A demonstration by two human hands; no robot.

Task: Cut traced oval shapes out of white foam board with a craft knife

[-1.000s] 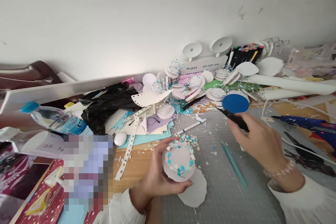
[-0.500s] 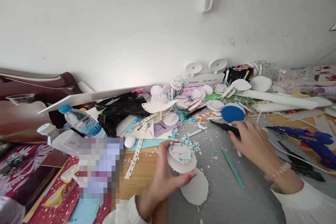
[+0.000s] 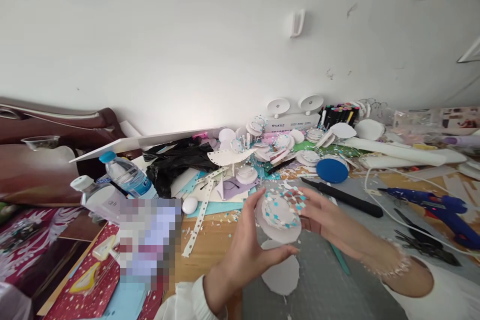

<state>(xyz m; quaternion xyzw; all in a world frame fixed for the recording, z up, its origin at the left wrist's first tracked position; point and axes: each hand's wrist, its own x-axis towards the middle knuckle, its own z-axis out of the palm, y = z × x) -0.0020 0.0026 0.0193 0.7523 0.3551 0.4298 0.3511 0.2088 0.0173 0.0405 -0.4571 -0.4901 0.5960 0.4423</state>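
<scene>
A round white paper piece [image 3: 279, 220], ringed with blue and white stars, is between my two hands above the grey cutting mat [image 3: 322, 290]. My left hand [image 3: 255, 245] curves round its left side and grips it, thumb along the lower edge. My right hand [image 3: 318, 210] has its fingers against the right side, near the stars. Below lies a plain white paper disc [image 3: 281, 275]. A black-handled tool [image 3: 350, 200] lies behind my right hand, and a teal strip [image 3: 339, 258] shows partly under it.
A blue glue gun [image 3: 431, 202] with a white cord and black scissors [image 3: 427, 245] lie at the right. White discs, star scraps and markers [image 3: 339, 117] crowd the back. A water bottle [image 3: 129, 177] and black plastic [image 3: 180, 160] stand at the left.
My right hand has let go of the black-handled tool and moved left to the starred piece. My left hand has raised and tilted that piece slightly. The view has shifted a little.
</scene>
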